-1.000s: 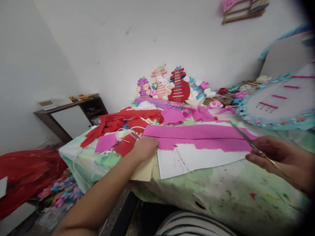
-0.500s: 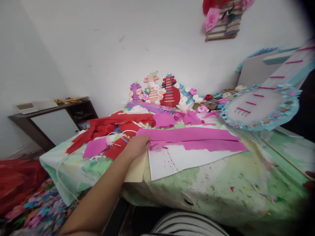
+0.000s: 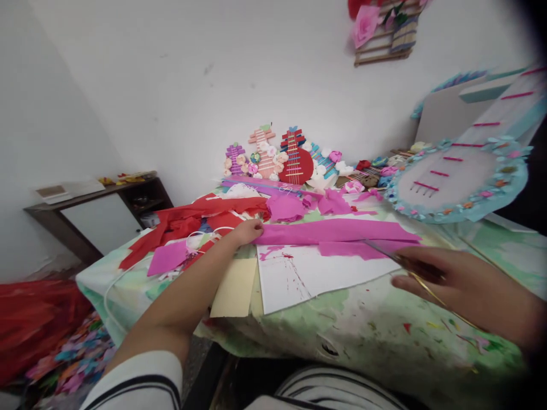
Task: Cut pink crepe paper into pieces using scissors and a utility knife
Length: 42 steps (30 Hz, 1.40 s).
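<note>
My left hand (image 3: pixel 250 230) pinches the left end of a long magenta paper strip (image 3: pixel 325 231), which looks like crepe paper. At the right, my right hand (image 3: pixel 465 285) grips a pair of scissors (image 3: pixel 387 251), slightly blurred. Their blades point left and reach the strip's lower edge; I cannot tell whether they touch it. Below the strip lies another magenta piece (image 3: pixel 354 250), partly covered. Both rest over a white sheet (image 3: pixel 294 285) marked with dark red stains. Beside the sheet, near my left forearm, is a pale yellow card (image 3: pixel 234 288).
Red paper (image 3: pixel 171 225) and a small magenta piece (image 3: pixel 168 257) lie on the left of the cloth-covered table (image 3: pixel 359 324). Decorated model instruments (image 3: pixel 296 165) lean against the wall. A large light-blue instrument (image 3: pixel 453 182) stands at right. A cabinet (image 3: pixel 100 216) is left.
My right hand has come in from the right edge with the scissors, up to the strip. My left hand has moved slightly up, and the strip now covers more of the lower piece.
</note>
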Available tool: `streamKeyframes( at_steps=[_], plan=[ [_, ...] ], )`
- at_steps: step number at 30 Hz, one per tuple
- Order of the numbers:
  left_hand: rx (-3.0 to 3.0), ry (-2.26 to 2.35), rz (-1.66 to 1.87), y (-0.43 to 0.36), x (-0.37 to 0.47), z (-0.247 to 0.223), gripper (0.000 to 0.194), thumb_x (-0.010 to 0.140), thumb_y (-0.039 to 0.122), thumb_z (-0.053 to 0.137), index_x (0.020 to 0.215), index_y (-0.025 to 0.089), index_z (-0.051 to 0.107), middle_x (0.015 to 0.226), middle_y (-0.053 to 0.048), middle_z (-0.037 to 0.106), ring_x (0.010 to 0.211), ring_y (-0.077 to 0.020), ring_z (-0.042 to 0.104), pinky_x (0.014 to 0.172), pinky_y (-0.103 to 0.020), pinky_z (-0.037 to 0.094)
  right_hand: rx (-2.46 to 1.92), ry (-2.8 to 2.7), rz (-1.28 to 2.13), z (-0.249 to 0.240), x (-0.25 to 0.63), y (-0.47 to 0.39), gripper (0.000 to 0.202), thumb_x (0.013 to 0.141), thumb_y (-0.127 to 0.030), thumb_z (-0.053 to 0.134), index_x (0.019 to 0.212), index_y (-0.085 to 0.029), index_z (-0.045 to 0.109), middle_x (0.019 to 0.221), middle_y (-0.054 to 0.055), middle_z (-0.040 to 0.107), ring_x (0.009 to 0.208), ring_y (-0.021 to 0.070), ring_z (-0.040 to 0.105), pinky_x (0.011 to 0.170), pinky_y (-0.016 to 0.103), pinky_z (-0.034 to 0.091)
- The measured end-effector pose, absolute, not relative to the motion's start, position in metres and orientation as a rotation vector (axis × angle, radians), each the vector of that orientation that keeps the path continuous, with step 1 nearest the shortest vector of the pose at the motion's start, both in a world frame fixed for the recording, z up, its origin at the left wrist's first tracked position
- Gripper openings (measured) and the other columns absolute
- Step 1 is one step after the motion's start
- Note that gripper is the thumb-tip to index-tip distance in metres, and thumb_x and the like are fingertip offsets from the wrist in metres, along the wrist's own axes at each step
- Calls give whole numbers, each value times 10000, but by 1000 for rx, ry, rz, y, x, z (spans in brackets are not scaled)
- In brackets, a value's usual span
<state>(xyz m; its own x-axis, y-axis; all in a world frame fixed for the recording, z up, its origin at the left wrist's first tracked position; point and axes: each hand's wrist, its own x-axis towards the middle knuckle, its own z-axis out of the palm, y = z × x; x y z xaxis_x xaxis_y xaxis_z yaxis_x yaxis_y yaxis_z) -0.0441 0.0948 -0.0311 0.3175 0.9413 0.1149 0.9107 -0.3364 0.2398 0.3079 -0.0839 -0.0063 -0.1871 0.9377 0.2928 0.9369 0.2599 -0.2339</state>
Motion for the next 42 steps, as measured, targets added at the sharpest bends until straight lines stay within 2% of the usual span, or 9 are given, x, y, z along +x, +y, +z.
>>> streamKeyframes(
  at_steps=[3,8,13,16,20,25,30,38,42],
  plan=[
    [2508,1709,295,101,-44,-34,199,745,230,397,813,150,565,835,-40,617,759,-149,562,650,-221,425,-1768,-2372,-13,11,278,-33,338,685,-544,467,717,-216,541,628,18,539,540,145,470,487,253,323],
    [2677,1659,191,99,-44,-39,206,766,204,366,793,163,566,835,-40,607,764,-151,546,682,-239,415,-1818,-2596,-66,18,275,22,299,686,-476,500,743,-189,563,708,62,569,631,168,497,528,252,306],
    [2797,1675,25,103,-45,-36,194,751,185,382,780,162,573,832,-63,599,772,-181,549,673,-272,415,-1942,-2347,134,24,333,16,438,753,-567,365,890,-186,532,831,91,587,702,188,517,596,278,351],
    [2849,1710,-27,98,-31,-26,193,741,190,401,813,154,576,857,-88,587,781,-210,553,650,-294,417,-2135,-2151,69,15,370,1,428,740,-580,379,836,-181,501,813,100,585,707,200,517,615,296,350],
    [2950,1664,82,75,8,-16,314,831,288,291,961,157,544,922,-109,556,847,-235,532,705,-344,410,-2162,-2180,73,-13,389,-14,302,735,-487,452,790,-193,413,742,77,561,619,167,492,549,274,331],
    [3147,1269,128,54,53,-30,388,802,443,377,1029,169,531,989,-107,534,933,-246,490,796,-372,383,-2039,-2278,5,-31,380,-10,223,720,-357,495,814,-188,385,798,90,543,662,173,492,552,264,329],
    [3118,1170,177,67,71,-40,328,819,388,390,1011,171,543,1003,-95,550,942,-213,496,810,-339,378,-1903,-2401,-13,-31,380,3,248,661,-334,546,809,-184,415,788,73,529,699,176,493,577,250,333],
    [3031,1097,131,83,77,-35,251,832,265,354,868,190,591,865,-35,621,753,-153,556,623,-236,409,-1800,-2432,23,-46,384,9,44,713,-224,434,731,-185,426,664,46,520,570,141,446,510,245,299],
    [3014,1063,172,83,80,-35,256,816,290,396,990,194,557,989,-37,591,870,-159,533,716,-243,410,-1814,-2330,80,-40,386,11,47,691,-185,445,736,-185,432,651,24,530,565,134,467,512,238,330]
  ],
)
